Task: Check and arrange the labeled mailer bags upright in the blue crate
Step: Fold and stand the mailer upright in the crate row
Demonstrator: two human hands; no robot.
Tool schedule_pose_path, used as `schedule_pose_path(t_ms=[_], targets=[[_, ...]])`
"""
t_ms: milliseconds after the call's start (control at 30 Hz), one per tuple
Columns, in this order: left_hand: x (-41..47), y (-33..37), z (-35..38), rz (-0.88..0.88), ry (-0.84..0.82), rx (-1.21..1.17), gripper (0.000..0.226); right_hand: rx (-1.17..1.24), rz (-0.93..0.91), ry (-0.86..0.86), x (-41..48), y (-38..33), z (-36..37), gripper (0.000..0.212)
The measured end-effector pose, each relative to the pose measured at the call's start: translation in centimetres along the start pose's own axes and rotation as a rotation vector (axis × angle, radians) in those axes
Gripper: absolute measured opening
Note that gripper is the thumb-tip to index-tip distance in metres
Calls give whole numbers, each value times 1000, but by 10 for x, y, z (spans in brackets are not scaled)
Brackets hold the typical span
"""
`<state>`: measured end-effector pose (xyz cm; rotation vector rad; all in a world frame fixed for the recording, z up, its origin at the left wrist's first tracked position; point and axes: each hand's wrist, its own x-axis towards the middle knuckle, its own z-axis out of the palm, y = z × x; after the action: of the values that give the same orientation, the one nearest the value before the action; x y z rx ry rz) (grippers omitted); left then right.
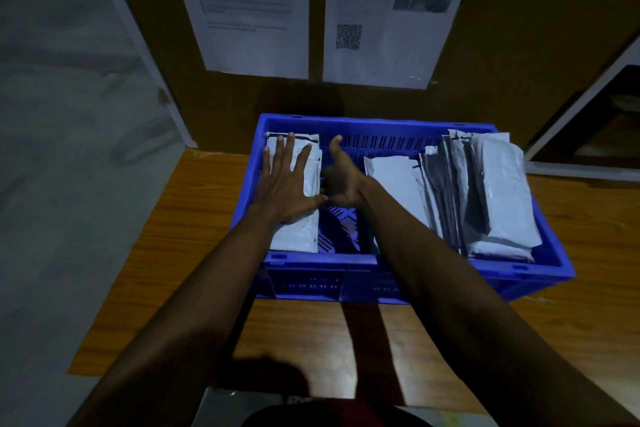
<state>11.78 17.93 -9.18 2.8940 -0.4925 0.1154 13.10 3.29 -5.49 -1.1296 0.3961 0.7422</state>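
Dim, bluish light; arm shadows fall on the wooden table [433, 340], corners darken, wall papers [256, 10] blurred.

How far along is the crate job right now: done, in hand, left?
Done: a row of mailer bags stands on edge, leaning, at the blue crate's right end. In hand: the left hand presses flat on the left stack; the right hand sits in the gap beside it. Left: probably straightening that stack and closing the middle gap.
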Motion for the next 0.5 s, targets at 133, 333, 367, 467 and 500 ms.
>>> schedule_pose_path(t_ms=[133,333,367,467,500], targets=[[1,-2,2,-28,-112,16,114,-169,-82,295,-5,-8,-8,97],[3,-3,7,-27,-154,70,113,-203,-192,429,-4,-12,-34,90],[4,-2,6,-30,-145,61,113,-197,-209,433,-4,-13,-38,88],[4,1,2,-40,-103,36,111,-212,-238,444,-3,-13,-44,85],[4,1,1,-43,-81,33,109,-221,-245,448,-4,-14,-44,84]])
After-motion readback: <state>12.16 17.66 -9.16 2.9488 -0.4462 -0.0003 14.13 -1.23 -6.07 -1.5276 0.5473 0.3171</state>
